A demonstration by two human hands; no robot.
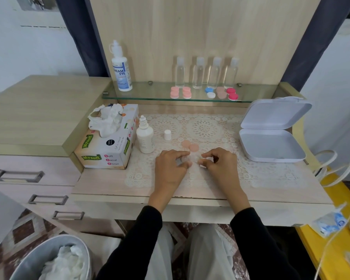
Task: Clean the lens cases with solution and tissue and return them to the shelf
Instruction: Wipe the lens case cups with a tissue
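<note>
I have the clear lens case [192, 158] pinched between both hands over the lace mat [210, 126], at the middle of the table [190, 196]. My left hand [171, 166] curls thumb and forefinger onto one end, and my right hand [220, 164] does the same on the other. The case looks pale and blurred. Two peach caps [190, 145] lie just behind it, touching each other. Toward the left edge stand a small white cap [167, 135], the uncapped solution bottle [145, 138] and the tissue box [107, 146]. An open white box [271, 142] sits at the right edge. Along the back edge, the glass shelf [150, 96] carries coloured shelf cases [203, 92], four clear bottles [206, 72] and a large bottle [121, 69].
</note>
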